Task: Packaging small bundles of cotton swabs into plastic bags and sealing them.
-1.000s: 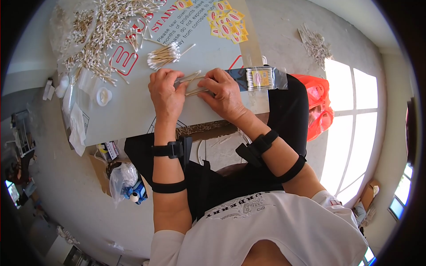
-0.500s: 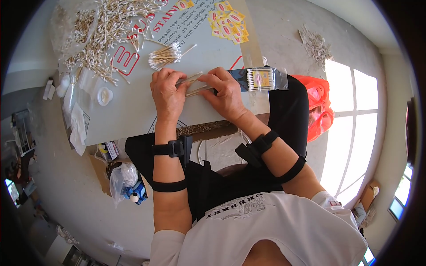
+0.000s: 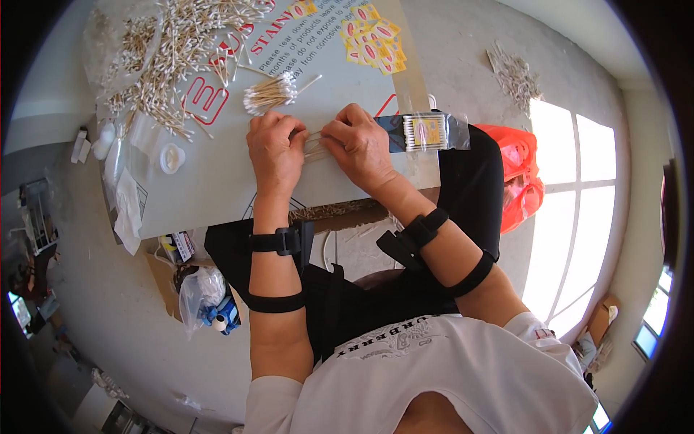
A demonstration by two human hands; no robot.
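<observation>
A few cotton swabs (image 3: 313, 147) stretch across the gap between my hands, low over the grey tabletop. My left hand (image 3: 275, 153) is closed around their left ends. The fingers of my right hand (image 3: 357, 146) are bent in a pinch on the right ends, and the exact number held is hidden. Just beyond my left hand lies a loose bundle of swabs (image 3: 270, 94). To the right of my right hand, a flat row of swabs with a yellow card (image 3: 426, 132) rests in a clear bag on a dark strip (image 3: 392, 133).
A big heap of swabs (image 3: 163, 50) in clear plastic covers the table's far left. Yellow cards (image 3: 373, 45) lie scattered at the far right. A small white round tub (image 3: 171, 158) and tissue (image 3: 128, 210) sit at left. A red plastic bag (image 3: 517, 177) is beyond the table's right side.
My right hand has shifted slightly and its fingers have curled in more over the swabs. The swabs between my hands now lie closer together. My left hand has barely moved.
</observation>
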